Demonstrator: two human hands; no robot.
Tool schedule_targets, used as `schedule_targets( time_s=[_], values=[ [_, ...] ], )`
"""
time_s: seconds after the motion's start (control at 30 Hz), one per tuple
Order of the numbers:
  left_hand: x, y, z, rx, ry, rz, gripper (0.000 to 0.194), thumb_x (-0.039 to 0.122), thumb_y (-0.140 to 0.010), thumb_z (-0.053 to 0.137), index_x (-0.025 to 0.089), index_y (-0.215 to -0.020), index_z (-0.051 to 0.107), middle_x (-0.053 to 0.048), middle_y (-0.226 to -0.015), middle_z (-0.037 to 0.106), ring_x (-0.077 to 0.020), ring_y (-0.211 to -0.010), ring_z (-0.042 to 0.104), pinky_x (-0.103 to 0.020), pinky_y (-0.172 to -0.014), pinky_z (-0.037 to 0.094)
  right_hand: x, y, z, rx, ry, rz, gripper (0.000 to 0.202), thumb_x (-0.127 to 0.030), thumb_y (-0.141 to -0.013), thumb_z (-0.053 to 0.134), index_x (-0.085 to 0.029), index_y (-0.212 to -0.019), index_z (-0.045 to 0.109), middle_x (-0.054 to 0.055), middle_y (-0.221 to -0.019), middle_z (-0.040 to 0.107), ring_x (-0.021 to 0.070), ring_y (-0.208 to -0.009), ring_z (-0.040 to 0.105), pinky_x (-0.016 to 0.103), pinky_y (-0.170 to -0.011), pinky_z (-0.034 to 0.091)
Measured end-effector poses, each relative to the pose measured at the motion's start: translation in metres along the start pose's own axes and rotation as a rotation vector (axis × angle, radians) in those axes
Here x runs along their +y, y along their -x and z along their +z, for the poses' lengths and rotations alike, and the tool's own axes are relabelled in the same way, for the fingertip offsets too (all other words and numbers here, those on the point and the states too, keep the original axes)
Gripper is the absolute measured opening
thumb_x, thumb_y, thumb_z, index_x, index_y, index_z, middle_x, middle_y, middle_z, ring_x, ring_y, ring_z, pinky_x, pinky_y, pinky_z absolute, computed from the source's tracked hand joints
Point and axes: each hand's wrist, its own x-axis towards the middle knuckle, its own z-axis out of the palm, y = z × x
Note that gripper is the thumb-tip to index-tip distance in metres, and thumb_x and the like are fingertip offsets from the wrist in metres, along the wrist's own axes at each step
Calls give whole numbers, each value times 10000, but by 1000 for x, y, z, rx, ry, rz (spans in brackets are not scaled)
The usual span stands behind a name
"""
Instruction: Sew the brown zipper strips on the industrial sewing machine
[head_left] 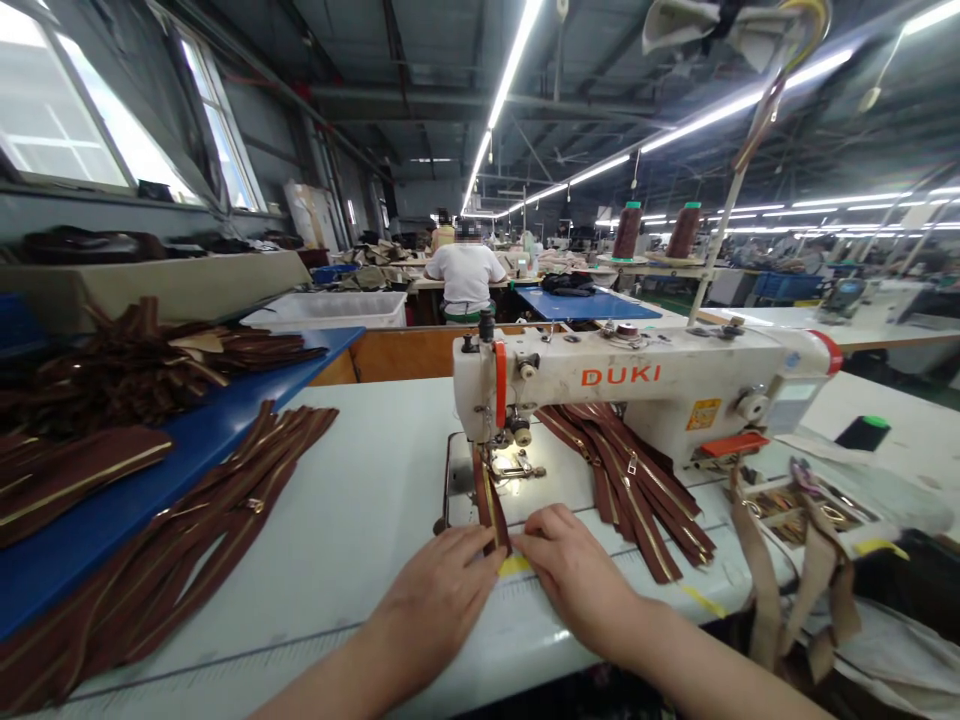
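Observation:
A brown zipper strip (491, 500) with gold teeth runs from under the needle of the white sewing machine (555, 380) toward me. My left hand (442, 590) rests on the near left end of the strip, its fingers closed together over it. On the other side, my right hand (574, 575) has its thumb and fingertips pinched at the strip's right edge. What lies under the fingertips is partly hidden. Close to the right hand, several brown zippers (637, 490) with gold teeth and metal pulls lie fanned out beneath the machine's arm.
At left, long brown zippers (217, 520) spread over the tabletop and a blue surface (187, 420). A tray of small metal parts (795, 510) sits at right, with beige strips (810, 580) hanging beside it. Ahead, a person in a white shirt (466, 272) sits facing away.

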Motion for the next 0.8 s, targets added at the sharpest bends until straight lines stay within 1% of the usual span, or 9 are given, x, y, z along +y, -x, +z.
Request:
schedule_targets(
  time_s=[0.23, 0.4, 0.63, 0.8],
  values=[
    [2, -2, -5, -10, -11, 35, 318, 161, -947, 331, 155, -1036, 636, -115, -1038, 659, -222, -968, 612, -376, -841, 533, -7, 2, -1, 27, -86, 27, 198, -134, -912, 459, -198, -894, 645, 52, -890, 562, 189, -882, 491, 314, -798, 455],
    [-1, 1, -2, -45, 13, 31, 279, 175, -935, 380, 166, -1063, 628, -113, -1055, 652, -231, -985, 608, -388, -854, 528, -7, 3, -1, 9, -70, 8, 181, -146, -913, 467, -200, -935, 639, 51, -897, 560, 194, -882, 488, 312, -786, 445],
    [-4, 2, -3, -84, 39, 36, 282, 178, -930, 393, 178, -1091, 624, -116, -1111, 637, -233, -1018, 597, -398, -867, 524, -6, 2, 3, -27, 79, -34, 151, -139, -895, 512, -193, -990, 615, 44, -877, 557, 193, -858, 468, 311, -750, 423],
    [-6, 4, -4, -95, 106, 31, 287, 166, -916, 413, 193, -1107, 625, -119, -1164, 624, -235, -1071, 585, -407, -900, 511, -7, 2, 5, -47, 240, -99, 100, -136, -868, 556, -175, -953, 592, 45, -873, 544, 207, -862, 456, 331, -726, 405]
  ],
)
